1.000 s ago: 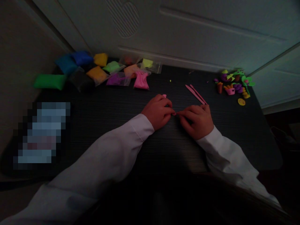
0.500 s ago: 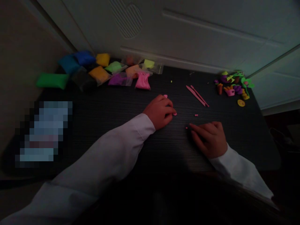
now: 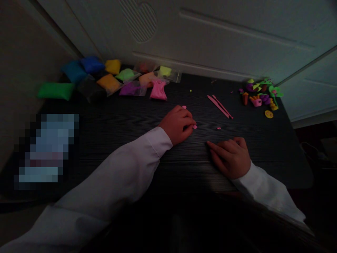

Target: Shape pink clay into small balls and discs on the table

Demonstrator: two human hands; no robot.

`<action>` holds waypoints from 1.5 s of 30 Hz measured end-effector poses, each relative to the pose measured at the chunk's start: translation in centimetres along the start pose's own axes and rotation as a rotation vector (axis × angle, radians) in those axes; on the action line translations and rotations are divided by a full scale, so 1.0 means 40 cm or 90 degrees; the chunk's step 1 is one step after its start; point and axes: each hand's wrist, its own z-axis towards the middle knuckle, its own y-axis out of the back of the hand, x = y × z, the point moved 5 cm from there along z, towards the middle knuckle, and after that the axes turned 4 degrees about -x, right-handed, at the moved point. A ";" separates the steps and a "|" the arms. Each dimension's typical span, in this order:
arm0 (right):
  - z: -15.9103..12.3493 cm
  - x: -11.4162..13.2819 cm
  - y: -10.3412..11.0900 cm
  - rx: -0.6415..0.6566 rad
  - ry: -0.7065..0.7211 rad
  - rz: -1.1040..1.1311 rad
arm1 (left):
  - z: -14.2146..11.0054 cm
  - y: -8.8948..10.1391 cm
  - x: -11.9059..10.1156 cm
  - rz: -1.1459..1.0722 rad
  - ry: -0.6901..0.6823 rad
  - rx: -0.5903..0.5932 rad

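On the dark table, my left hand (image 3: 177, 124) is curled with its fingertips at a small pink clay piece (image 3: 195, 127), which pokes out beyond them. Another pink clay bit (image 3: 184, 107) shows past its knuckles. To the right, my right hand (image 3: 231, 158) rests low with the index finger stretched out and its tip on the tabletop; the other fingers are bent. Whatever lies under that fingertip is hidden. A tiny pink clay bit (image 3: 218, 128) lies between the hands, nearer the right one. Beyond it are two slim pink modelling tools (image 3: 219, 106), side by side.
Several bags of coloured clay, including a pink bag (image 3: 158, 90) and a green bag (image 3: 56, 91), line the back left. Small clay figures (image 3: 259, 95) cluster at the back right, with a yellow disc (image 3: 269, 114) before them. A blurred-out phone-like object (image 3: 50, 144) lies left. A white panel (image 3: 210, 42) stands behind.
My right index fingertip has moved slightly left, over the spot where a tiny pink ball showed; the ball is now out of sight. My left hand stays nearly still. The view has shifted slightly.
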 end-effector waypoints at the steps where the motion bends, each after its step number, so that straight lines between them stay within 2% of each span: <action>1: 0.000 0.000 0.000 -0.001 0.001 -0.002 | 0.000 0.000 0.000 0.000 -0.001 0.000; 34: 0.005 0.010 -0.004 0.041 0.020 -0.051 | 0.000 0.001 0.001 -0.013 0.004 0.005; 45: 0.004 0.009 -0.004 0.031 0.023 -0.040 | -0.001 0.001 0.000 -0.009 0.007 0.002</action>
